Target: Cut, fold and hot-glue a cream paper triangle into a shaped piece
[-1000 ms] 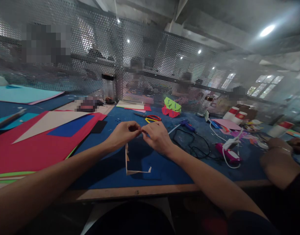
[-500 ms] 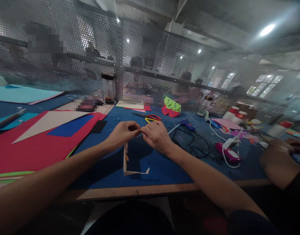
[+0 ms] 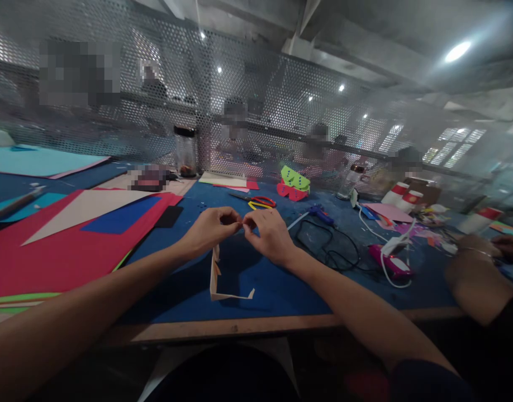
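My left hand (image 3: 209,228) and my right hand (image 3: 270,234) meet fingertip to fingertip above the blue table mat (image 3: 265,285). Both are closed in a pinch on the top of a pale paper strip (image 3: 217,276). The strip hangs down from the fingers, bends at the mat and runs right to a small upturned end. What lies between the fingertips themselves is too small to make out.
Red, beige and blue paper sheets (image 3: 72,234) lie at the left. Scissors (image 3: 256,201), a green and red paper craft (image 3: 293,184), a glue gun (image 3: 319,213) with black cord and a pink device (image 3: 391,263) sit beyond. Another person's arm (image 3: 476,279) rests at the right. A perforated metal screen (image 3: 248,106) closes the back.
The hanging paper strip has shifted slightly left and its bottom end swung a little. My hands have stayed pinched together at nearly the same spot.
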